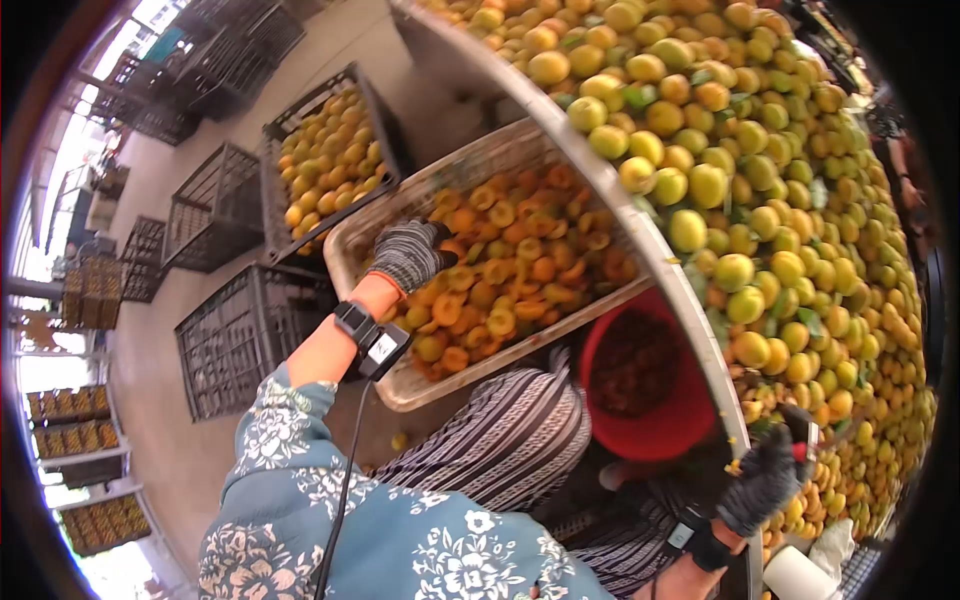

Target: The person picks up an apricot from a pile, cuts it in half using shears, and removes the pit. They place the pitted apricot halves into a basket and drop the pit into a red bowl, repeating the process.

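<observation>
Nearest the camera is a floral sleeve [400, 540], from which the left forearm runs up to a wrist unit [372, 338] with a cable.

**Left hand.** The gloved left hand [410, 255] lies palm-down on the halves [520, 260], at the near-left corner of the tray [345, 250]. Its fingers curl onto the fruit. Whether a piece is pinched under them cannot be told.

**Right hand.** The gloved right hand [765, 480] is closed round a small object [803, 440], dark with a red mark and too small to identify. It sits at the table rim [600, 180], touching the low end of the whole fruit [760, 200] heaped there.

**Location of parts.**
- The tray stands tilted below the rim.
- A red bucket [690, 420] of dark matter sits between the tray and the right hand.
- Striped cloth [510, 430] lies below both.
- One filled crate [330, 150] stands beyond the tray, and dark crates [240, 340] stand on the floor.

**Handling, by judgement.**
- Halves are light, soft and wet on the cut face, and likely to bruise or slip.
- Take each half by the skin side and use light pressure.
- Whole fruit is firmer and rolls freely on the heap.
- Lift whole fruit from the top, cupped in the palm and not squeezed.
</observation>
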Demonstrator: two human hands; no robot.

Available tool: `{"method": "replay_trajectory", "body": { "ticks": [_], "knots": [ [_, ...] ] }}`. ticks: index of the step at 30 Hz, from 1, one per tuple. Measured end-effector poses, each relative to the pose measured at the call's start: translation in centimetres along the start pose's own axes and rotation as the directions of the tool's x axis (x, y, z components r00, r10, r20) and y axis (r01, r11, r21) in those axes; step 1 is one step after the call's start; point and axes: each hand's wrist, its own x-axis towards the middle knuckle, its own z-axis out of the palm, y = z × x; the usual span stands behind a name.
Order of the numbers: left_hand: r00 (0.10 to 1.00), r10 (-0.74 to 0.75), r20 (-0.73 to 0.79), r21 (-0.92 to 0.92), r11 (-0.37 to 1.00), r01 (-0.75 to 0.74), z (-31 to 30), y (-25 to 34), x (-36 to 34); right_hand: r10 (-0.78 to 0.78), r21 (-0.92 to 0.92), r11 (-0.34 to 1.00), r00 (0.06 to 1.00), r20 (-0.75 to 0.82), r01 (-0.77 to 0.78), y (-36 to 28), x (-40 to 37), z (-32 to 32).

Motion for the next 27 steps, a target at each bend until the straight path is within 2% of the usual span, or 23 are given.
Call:
{"method": "replay_trajectory", "body": {
  "ticks": [1, 2, 3, 4, 5, 6, 7, 9, 10, 11, 14, 16, 17, 19, 20, 21, 23, 25, 27],
  "knots": [
    [0.999, 0.026, -0.022, -0.007, 1.0, -0.026, -0.5, 1.1, 0.5, 0.005, 0.034, 0.999, 1.0, -0.016, -0.005, -0.9, -0.1, 0.7],
    [0.956, 0.132, -0.26, -0.242, 0.95, -0.197, -0.8, 2.1, 1.2, -0.023, 0.008, 1.0, 0.998, -0.061, 0.024, 1.5, 0.3, 0.9],
    [0.855, 0.164, -0.493, -0.413, 0.82, -0.395, -1.2, 3.0, 1.7, -0.011, 0.052, 0.999, 0.998, -0.066, 0.014, 0.4, -0.3, 2.1],
    [0.837, 0.158, -0.524, -0.523, 0.716, -0.462, -3.6, 5.4, 1.1, -0.021, 0.047, 0.999, 0.998, -0.059, 0.024, -0.1, -0.5, 2.5],
    [0.828, 0.167, -0.535, -0.517, 0.71, -0.478, -5.4, 7.4, 0.9, -0.027, 0.042, 0.999, 0.998, -0.049, 0.029, -0.5, -0.6, 2.8],
    [0.774, 0.155, -0.613, -0.565, 0.599, -0.568, -6.9, 9.2, 0.9, -0.016, 0.047, 0.999, 0.998, -0.067, 0.019, -1.0, -0.6, 3.2],
    [0.717, 0.13, -0.685, -0.59, 0.477, -0.651, -8.1, 10.8, 1.1, -0.018, 0.023, 1.0, 1.0, 0.023, 0.017, -0.8, -0.3, 2.6],
    [0.631, 0.17, -0.757, -0.47, 0.528, -0.707, -10.2, 13.6, 2.3, -0.027, -0.016, 1.0, 0.999, -0.017, 0.027, -0.8, 0.0, 2.5],
    [0.599, 0.183, -0.78, -0.449, 0.503, -0.739, -10.8, 14.7, 3.3, -0.017, -0.007, 1.0, 0.999, -0.035, 0.017, -1.1, 0.1, 2.7],
    [0.52, 0.232, -0.822, -0.327, 0.556, -0.764, -11.0, 15.5, 5.0, -0.001, 0.014, 1.0, 0.999, -0.055, 0.002, -1.7, 0.1, 2.9],
    [0.542, 0.244, -0.804, -0.305, 0.614, -0.728, -12.4, 18.3, 8.4, -0.035, 0.019, 0.999, 0.995, -0.095, 0.037, -0.9, 1.1, 1.6],
    [0.582, 0.237, -0.778, -0.31, 0.661, -0.683, -14.0, 19.5, 9.8, -0.15, -0.03, 0.989, 0.983, -0.103, 0.148, -1.3, 1.7, 1.0],
    [0.638, 0.247, -0.729, -0.373, 0.638, -0.674, -14.6, 20.0, 10.6, -0.066, 0.005, 0.998, 0.99, -0.126, 0.067, -1.7, 1.5, 0.5],
    [0.698, 0.244, -0.673, -0.31, 0.763, -0.567, -16.1, 21.5, 11.6, -0.03, 0.045, 0.998, 0.987, -0.156, 0.037, -2.2, 1.9, 0.3],
    [0.688, 0.254, -0.68, -0.242, 0.807, -0.538, -16.2, 22.1, 12.6, -0.044, 0.062, 0.997, 0.991, -0.128, 0.053, -2.3, 2.1, 0.1],
    [0.803, 0.207, -0.559, -0.286, 0.861, -0.421, -17.3, 22.9, 12.6, -0.039, 0.071, 0.996, 0.987, -0.157, 0.051, -2.8, 2.3, 0.3],
    [0.816, 0.171, -0.552, -0.359, 0.834, -0.418, -17.5, 23.6, 13.7, -0.047, 0.107, 0.992, 0.984, -0.174, 0.066, -2.7, 3.0, -0.2],
    [0.785, 0.19, -0.59, -0.366, 0.803, -0.47, -17.9, 24.1, 15.4, -0.063, 0.113, 0.99, 0.987, -0.148, 0.08, -2.6, 3.7, -0.9],
    [0.784, 0.097, -0.613, -0.253, 0.916, -0.311, -18.4, 25.1, 15.8, -0.069, 0.121, 0.989, 0.983, -0.171, 0.091, -2.2, 4.3, -1.4]
  ]
}}
